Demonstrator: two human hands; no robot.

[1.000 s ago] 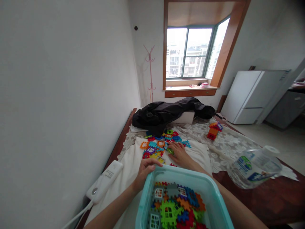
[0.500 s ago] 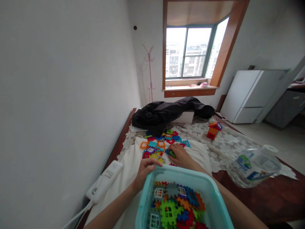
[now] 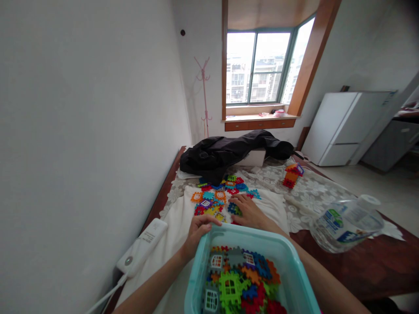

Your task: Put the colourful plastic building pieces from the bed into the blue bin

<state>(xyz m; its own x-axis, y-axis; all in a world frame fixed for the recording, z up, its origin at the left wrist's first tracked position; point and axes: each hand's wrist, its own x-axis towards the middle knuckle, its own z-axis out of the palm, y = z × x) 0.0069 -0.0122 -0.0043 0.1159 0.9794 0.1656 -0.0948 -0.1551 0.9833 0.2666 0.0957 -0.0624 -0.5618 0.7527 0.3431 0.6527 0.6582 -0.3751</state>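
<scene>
A light-blue plastic bin [image 3: 258, 230] stands before me, holding several colourful interlocking plastic pieces, among them a lime-green window piece [image 3: 229, 285]. My left hand [image 3: 199, 233] is closed on the bin's far left corner, fingers over the rim and thumb near it. Beyond the bin, my right hand [image 3: 249, 210] reaches down to the loose pieces on the white cloth, its fingers apart and bent over a blue-and-green cluster [image 3: 235, 209]. Left of that hand lie more pieces, including an orange window piece [image 3: 197, 197] and a purple one [image 3: 205, 204].
A small orange-and-red assembled house [image 3: 291, 176] stands at the back right. A large clear plastic bottle [image 3: 347, 224] lies at the right. Black fabric [image 3: 225, 155] covers part of a white box [image 3: 250, 158]. A white power strip [image 3: 144, 246] runs along the left wall.
The camera view has shifted slightly. My right hand's fingers have spread a little over the pieces. My left hand stays on the bin's rim.
</scene>
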